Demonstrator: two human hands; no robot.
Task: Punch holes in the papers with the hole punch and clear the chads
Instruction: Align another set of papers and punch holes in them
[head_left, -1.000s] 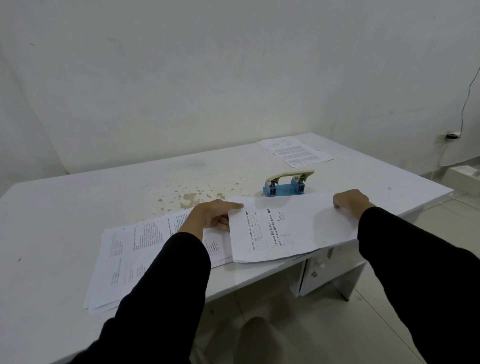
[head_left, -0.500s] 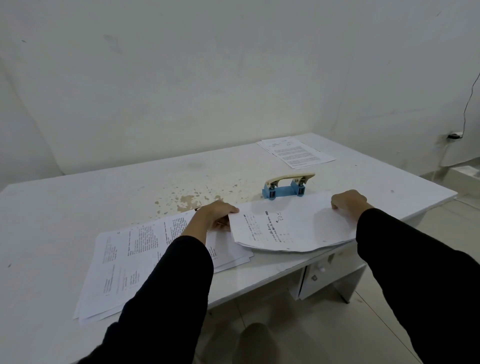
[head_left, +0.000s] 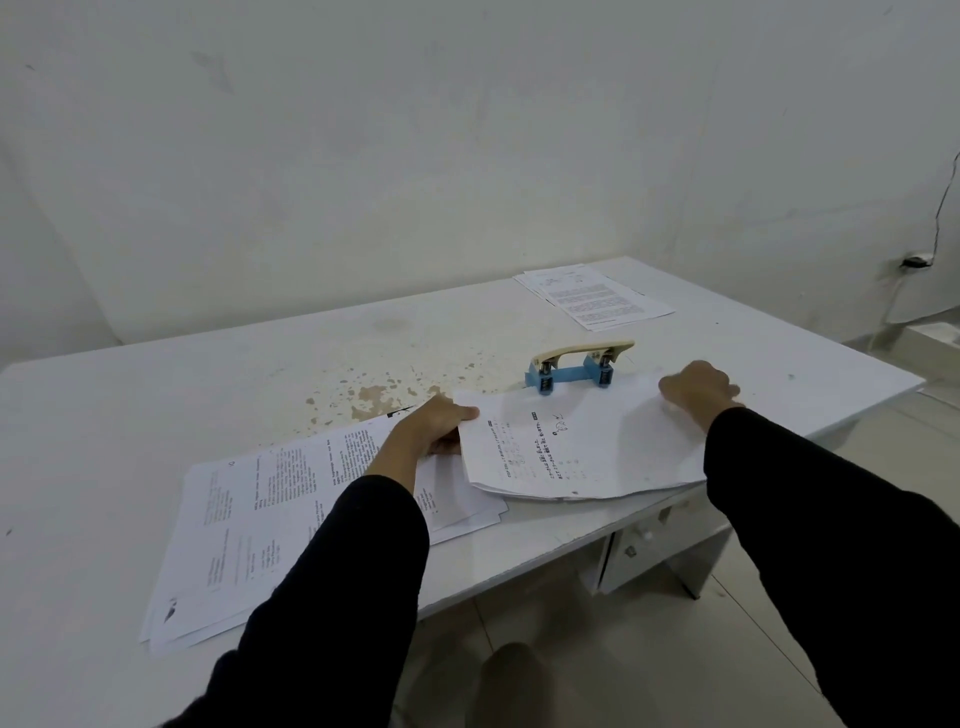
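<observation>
A blue hole punch (head_left: 574, 373) with a cream lever stands upright on the white table (head_left: 156, 405). A thin sheaf of printed papers (head_left: 587, 447) lies just in front of it, its far edge reaching the punch's base. My left hand (head_left: 434, 428) grips the sheaf's left edge, thumb on top. At the sheaf's far right corner my right hand (head_left: 698, 387) pinches the paper. A larger stack of printed papers (head_left: 260, 530) lies to the left, partly under my left forearm.
Another small pile of printed sheets (head_left: 592, 299) rests at the table's far right, near the wall. The tabletop has a patch of peeled, stained surface (head_left: 374, 395) behind my left hand. A drawer unit (head_left: 649, 545) sits under the table's near right edge.
Both hands have slid the sheaf away from me, from overhanging the table's near edge to its far edge meeting the hole punch. The punch has stayed in place.
</observation>
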